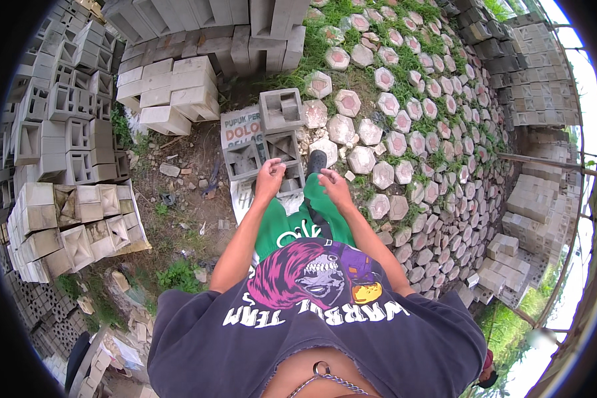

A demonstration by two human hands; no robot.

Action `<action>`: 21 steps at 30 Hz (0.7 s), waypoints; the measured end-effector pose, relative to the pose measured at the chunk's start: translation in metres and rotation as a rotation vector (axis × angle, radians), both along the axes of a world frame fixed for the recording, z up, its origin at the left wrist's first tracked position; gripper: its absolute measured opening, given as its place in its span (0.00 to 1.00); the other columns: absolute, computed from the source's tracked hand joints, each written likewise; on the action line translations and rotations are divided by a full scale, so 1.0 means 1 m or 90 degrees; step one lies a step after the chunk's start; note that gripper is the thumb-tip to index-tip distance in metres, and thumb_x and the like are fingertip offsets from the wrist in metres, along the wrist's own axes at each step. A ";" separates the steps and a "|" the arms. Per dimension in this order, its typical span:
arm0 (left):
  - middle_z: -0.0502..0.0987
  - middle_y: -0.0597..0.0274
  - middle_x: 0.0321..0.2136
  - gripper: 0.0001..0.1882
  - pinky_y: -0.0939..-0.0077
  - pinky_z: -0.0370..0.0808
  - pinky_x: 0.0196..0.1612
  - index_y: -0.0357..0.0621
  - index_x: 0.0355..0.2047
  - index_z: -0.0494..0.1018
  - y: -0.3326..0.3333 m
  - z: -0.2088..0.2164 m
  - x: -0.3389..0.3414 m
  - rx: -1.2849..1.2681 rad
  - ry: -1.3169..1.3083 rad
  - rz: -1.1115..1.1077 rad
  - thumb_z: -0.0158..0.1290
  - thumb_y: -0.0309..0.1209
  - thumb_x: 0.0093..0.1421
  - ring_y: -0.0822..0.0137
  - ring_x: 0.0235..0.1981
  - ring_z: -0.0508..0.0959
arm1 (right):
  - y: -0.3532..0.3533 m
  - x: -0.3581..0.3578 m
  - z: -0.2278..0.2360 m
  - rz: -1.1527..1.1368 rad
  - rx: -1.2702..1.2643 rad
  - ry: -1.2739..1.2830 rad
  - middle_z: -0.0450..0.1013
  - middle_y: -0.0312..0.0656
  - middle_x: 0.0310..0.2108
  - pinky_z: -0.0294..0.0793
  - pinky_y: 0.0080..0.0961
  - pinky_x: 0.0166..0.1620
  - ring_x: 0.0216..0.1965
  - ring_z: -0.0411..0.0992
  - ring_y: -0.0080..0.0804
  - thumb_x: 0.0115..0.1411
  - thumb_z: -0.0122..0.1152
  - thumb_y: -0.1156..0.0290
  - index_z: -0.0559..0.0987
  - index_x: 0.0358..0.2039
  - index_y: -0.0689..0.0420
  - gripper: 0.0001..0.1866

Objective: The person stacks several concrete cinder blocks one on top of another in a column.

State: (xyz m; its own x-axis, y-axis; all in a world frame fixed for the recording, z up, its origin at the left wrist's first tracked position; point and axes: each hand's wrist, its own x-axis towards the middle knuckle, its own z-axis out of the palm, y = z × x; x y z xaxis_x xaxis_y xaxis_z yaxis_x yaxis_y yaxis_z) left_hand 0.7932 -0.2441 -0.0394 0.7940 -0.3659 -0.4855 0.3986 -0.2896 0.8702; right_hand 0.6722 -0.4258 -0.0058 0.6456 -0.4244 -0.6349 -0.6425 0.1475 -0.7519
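Note:
In front of me several grey hollow concrete blocks stand close together, among them a far block point(266, 106), a left block point(230, 164) and a middle block point(272, 139). A white printed sheet point(234, 121) lies under or beside them. My left hand point(270, 180) is above the near blocks, its fingers loosely bent and nothing visible in them. To the right of the blocks, my right hand point(337, 190) hangs over my green shorts point(338, 229), fingers loosely curled and apparently holding nothing. One dark shoe point(318, 160) shows just beyond it.
Hexagonal pavers point(383, 174) cover the grassy ground to the right. Pale blocks are piled at left point(79, 229) and far left of centre point(172, 93). More block stacks point(534, 202) line the right side. Rubble and weeds point(179, 275) dot the dirt at left.

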 end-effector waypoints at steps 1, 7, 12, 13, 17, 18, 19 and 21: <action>0.78 0.55 0.36 0.22 0.75 0.73 0.39 0.35 0.49 0.69 -0.005 -0.007 0.004 0.007 0.001 0.013 0.54 0.37 0.60 0.69 0.34 0.77 | -0.009 0.007 -0.004 0.013 0.007 0.001 0.76 0.45 0.42 0.70 0.23 0.45 0.42 0.72 0.26 0.60 0.57 0.63 0.71 0.53 0.64 0.24; 0.79 0.54 0.37 0.24 0.73 0.73 0.41 0.36 0.50 0.69 -0.027 -0.033 0.026 0.121 0.038 0.074 0.54 0.39 0.59 0.68 0.35 0.78 | -0.063 0.038 -0.070 0.120 -0.002 0.027 0.75 0.43 0.43 0.71 0.22 0.43 0.42 0.73 0.26 0.60 0.58 0.61 0.70 0.54 0.63 0.25; 0.76 0.52 0.44 0.28 0.71 0.73 0.47 0.35 0.54 0.65 -0.060 -0.073 0.043 0.153 0.060 0.085 0.55 0.41 0.60 0.64 0.43 0.77 | -0.097 0.080 -0.142 0.114 0.035 0.015 0.74 0.49 0.46 0.70 0.26 0.49 0.44 0.73 0.32 0.61 0.57 0.62 0.69 0.55 0.66 0.26; 0.76 0.52 0.45 0.29 0.70 0.73 0.47 0.35 0.54 0.65 -0.065 -0.088 0.051 0.163 0.026 0.075 0.56 0.42 0.59 0.64 0.43 0.77 | -0.101 0.088 -0.159 0.120 0.044 0.024 0.74 0.49 0.46 0.70 0.26 0.49 0.44 0.73 0.32 0.61 0.57 0.62 0.69 0.55 0.66 0.26; 0.67 0.44 0.56 0.35 0.65 0.68 0.55 0.35 0.59 0.60 -0.078 -0.182 0.087 0.163 0.019 0.161 0.57 0.43 0.57 0.55 0.54 0.71 | -0.117 0.140 -0.222 0.128 -0.009 0.058 0.74 0.51 0.45 0.70 0.28 0.52 0.48 0.73 0.35 0.60 0.57 0.60 0.66 0.56 0.67 0.29; 0.67 0.44 0.56 0.35 0.65 0.68 0.55 0.35 0.59 0.60 -0.085 -0.209 0.104 0.164 0.025 0.159 0.57 0.43 0.57 0.55 0.54 0.71 | -0.124 0.152 -0.250 0.157 -0.061 0.064 0.74 0.52 0.46 0.69 0.29 0.52 0.49 0.73 0.37 0.59 0.58 0.58 0.66 0.56 0.66 0.31; 0.64 0.43 0.58 0.38 0.64 0.66 0.57 0.35 0.61 0.57 -0.085 -0.236 0.116 0.197 0.015 0.184 0.57 0.43 0.57 0.53 0.57 0.69 | -0.123 0.162 -0.270 0.187 -0.108 0.072 0.73 0.53 0.46 0.69 0.30 0.53 0.49 0.72 0.39 0.59 0.59 0.56 0.65 0.57 0.66 0.32; 0.60 0.40 0.61 0.45 0.62 0.61 0.61 0.36 0.64 0.51 -0.085 -0.290 0.134 0.275 -0.006 0.186 0.58 0.45 0.54 0.50 0.61 0.64 | -0.125 0.187 -0.316 0.176 -0.138 0.062 0.69 0.59 0.51 0.67 0.36 0.55 0.53 0.69 0.47 0.57 0.61 0.56 0.65 0.56 0.67 0.35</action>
